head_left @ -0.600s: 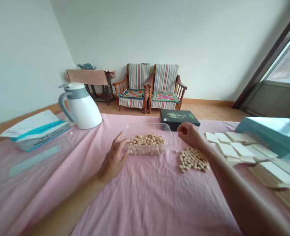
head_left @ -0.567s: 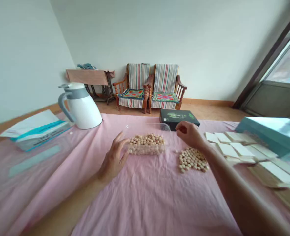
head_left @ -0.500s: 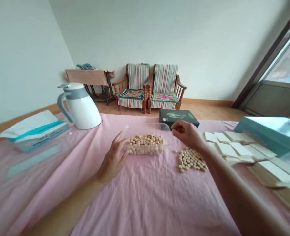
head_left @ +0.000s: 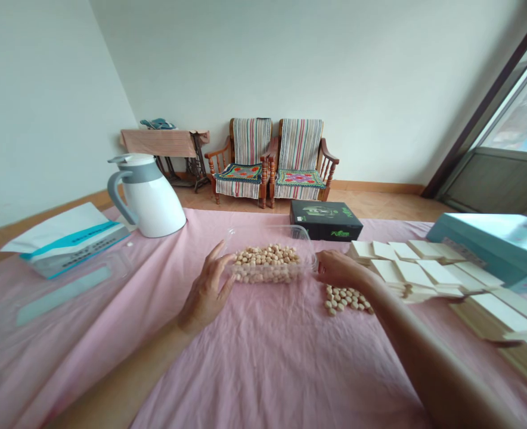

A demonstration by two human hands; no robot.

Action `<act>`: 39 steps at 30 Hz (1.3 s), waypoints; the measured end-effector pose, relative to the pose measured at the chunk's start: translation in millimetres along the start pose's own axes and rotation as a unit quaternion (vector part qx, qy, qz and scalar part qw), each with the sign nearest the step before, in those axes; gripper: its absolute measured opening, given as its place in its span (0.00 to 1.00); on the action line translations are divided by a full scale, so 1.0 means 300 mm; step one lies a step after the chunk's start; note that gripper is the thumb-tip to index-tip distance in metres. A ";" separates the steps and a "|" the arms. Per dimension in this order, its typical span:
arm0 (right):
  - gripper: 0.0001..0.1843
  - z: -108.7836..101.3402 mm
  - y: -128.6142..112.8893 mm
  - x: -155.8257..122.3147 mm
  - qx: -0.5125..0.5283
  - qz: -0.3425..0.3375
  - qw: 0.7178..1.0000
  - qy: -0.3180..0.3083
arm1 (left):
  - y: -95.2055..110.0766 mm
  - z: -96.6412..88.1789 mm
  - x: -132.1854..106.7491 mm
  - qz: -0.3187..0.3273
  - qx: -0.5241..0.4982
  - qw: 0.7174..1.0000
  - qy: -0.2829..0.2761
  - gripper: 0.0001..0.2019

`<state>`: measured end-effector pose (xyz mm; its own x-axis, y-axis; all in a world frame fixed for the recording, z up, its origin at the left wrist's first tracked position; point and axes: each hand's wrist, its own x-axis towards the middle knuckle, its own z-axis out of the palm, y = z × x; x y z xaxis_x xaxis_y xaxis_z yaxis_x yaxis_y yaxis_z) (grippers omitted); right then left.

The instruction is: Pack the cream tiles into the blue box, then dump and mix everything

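Note:
A clear plastic container (head_left: 270,229) stands on the pink cloth, partly filled with small round beige pieces (head_left: 267,255) that look like wood. At its left end rests my left hand (head_left: 207,286), fingers spread against the wall and thumb near the front corner. To the right of the container, my right hand (head_left: 339,268) reaches down beside a loose pile of the same beige pieces (head_left: 346,300). Its fingers are curled closed. The fingertips are hidden, so whatever they hold does not show.
Stacks of pale rectangular blocks (head_left: 413,273) and a light blue box (head_left: 491,238) lie at the right. Behind the container sits a black box (head_left: 326,220). Leftward are a white jug (head_left: 156,202), a tissue pack (head_left: 76,244) and a clear lid (head_left: 62,295).
My right hand has moved down from beside the container's right rim toward the loose pile, now covering part of it. My left hand stays against the container.

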<state>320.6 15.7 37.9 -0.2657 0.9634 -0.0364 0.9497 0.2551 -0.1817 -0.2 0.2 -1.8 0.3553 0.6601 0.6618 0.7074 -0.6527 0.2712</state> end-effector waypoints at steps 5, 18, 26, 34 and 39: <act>0.08 0.010 0.018 0.013 -0.004 0.004 1.000 0.013 | -0.003 0.001 -0.002 -0.004 0.003 1.000 -0.002 0.19; 0.11 -0.079 -0.079 0.006 0.353 -0.089 0.907 0.213 | -0.002 -0.001 -0.001 -0.006 -0.002 1.000 -0.006 0.18; 0.08 -0.106 -0.017 -0.020 0.054 0.036 0.988 0.137 | 0.005 -0.004 0.003 -0.005 -0.004 1.000 -0.003 0.18; 0.13 -0.027 0.001 -0.022 -0.089 0.045 0.993 -0.060 | 0.004 -0.005 0.002 -0.001 -0.010 1.000 -0.005 0.18; 0.13 -0.021 0.032 -0.009 -0.076 0.046 0.995 -0.043 | 0.003 -0.005 0.001 -0.001 -0.005 1.000 -0.002 0.18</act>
<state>331.5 15.9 42.4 -0.1828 0.9742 -0.1322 0.9832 0.1813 -0.0229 -0.4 -0.6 -0.3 0.3563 0.6633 0.6581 0.7025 -0.6545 0.2795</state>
